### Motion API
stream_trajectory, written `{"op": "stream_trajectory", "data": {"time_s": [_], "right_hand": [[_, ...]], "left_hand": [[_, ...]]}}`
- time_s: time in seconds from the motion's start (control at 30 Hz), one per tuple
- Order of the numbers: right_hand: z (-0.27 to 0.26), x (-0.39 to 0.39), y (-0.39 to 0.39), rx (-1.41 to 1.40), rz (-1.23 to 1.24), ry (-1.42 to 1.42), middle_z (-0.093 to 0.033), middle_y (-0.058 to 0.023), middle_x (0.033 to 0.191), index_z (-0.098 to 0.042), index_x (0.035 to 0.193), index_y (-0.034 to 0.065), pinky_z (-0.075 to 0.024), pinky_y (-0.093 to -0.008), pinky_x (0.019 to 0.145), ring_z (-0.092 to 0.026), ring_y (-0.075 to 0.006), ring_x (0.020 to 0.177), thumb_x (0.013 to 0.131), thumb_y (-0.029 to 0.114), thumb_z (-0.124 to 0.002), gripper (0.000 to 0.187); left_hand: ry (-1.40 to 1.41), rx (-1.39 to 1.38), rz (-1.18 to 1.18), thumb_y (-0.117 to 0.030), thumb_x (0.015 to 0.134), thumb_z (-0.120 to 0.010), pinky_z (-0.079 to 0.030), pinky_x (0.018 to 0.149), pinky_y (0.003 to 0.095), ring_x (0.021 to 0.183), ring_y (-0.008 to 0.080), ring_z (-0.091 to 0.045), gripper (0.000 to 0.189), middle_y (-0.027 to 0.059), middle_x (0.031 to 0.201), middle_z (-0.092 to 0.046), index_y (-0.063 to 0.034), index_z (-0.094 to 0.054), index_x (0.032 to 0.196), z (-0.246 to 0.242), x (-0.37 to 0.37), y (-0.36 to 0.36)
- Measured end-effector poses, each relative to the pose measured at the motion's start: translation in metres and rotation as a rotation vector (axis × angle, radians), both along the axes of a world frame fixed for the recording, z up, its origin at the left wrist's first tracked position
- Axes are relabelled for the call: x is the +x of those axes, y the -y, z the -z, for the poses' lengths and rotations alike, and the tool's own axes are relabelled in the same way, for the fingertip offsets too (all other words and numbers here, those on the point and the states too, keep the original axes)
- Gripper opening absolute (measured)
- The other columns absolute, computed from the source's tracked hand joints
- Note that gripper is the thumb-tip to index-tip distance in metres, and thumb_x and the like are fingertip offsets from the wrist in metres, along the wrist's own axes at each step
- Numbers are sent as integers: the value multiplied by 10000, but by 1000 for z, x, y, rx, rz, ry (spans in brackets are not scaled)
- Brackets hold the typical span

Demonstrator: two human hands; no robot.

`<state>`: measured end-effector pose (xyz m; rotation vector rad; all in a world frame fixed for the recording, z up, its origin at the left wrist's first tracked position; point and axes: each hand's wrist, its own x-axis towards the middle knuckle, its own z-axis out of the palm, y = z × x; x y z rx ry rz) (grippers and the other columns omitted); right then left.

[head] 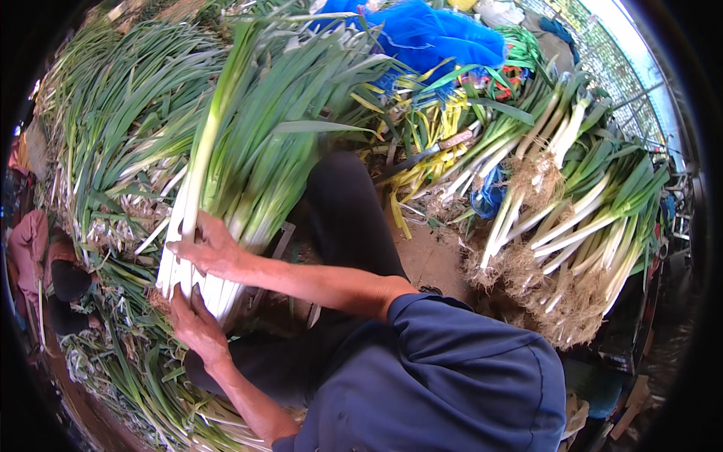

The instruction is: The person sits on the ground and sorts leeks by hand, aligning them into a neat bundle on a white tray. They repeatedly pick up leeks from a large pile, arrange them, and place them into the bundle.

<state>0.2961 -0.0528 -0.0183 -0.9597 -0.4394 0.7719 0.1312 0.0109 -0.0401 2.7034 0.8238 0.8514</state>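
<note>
A large bunch of long green onions (pixel 265 152), leek-like with white stalks and green leaves, leans before me beside my dark-trousered knee. My right hand (pixel 212 251) grips pale stalks (pixel 195 164) at the near-left side of this bunch, thumb across the front. Lower down, my left hand (pixel 195 325) holds the white bottom ends of the same stalks, fingers pointing up along them. Brown roots (pixel 159 302) show beside the left fingertips. Part of the bunch's lower end is hidden behind my hands and right forearm.
More green onions (pixel 130 113) lie heaped at left. Rooted bundles (pixel 570 248) are piled at right. Yellow strips (pixel 446 127) lie around a wooden-handled blade (pixel 456 139), below blue netting (pixel 440 37). Another person's pink clothing (pixel 27 243) shows at far left.
</note>
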Motion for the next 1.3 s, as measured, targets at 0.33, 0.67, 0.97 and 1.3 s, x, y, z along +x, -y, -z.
{"op": "stream_trajectory", "data": {"time_s": [0.33,0.67,0.97,1.3], "right_hand": [[-70,254,200,-297,999,620,-737,-113,781,-727,913,8,-579,-344,628,-712,-182,738,949,152,-703,150],[115,402,566,-565,1279,-5,-701,-115,1100,-704,1224,-18,-580,-368,715,-700,-241,872,978,306,-721,407],[222,380,647,-473,1253,-98,-685,-113,816,-664,1004,-32,-508,-327,476,-615,-195,571,1003,282,-669,314],[225,265,484,-1087,693,559,-678,-87,853,-703,1075,-3,-517,-357,615,-608,-195,657,952,447,-735,467]], "left_hand": [[-112,-365,112,-145,1017,-665,-480,989,505,1176,420,-603,569,272,1292,-631,-41,-451,1534,62,38,1],[-25,-161,-33,-194,994,-649,-448,1050,531,1169,446,-603,378,249,1242,-669,44,-633,1287,152,2,-54],[42,-99,-213,-263,962,-678,-409,1041,528,1159,387,-580,372,169,1281,-638,-69,-663,1279,137,9,-33],[7,-106,-224,-263,980,-663,-420,994,533,1124,396,-584,338,191,1232,-638,-38,-643,1232,133,7,-29]]}}
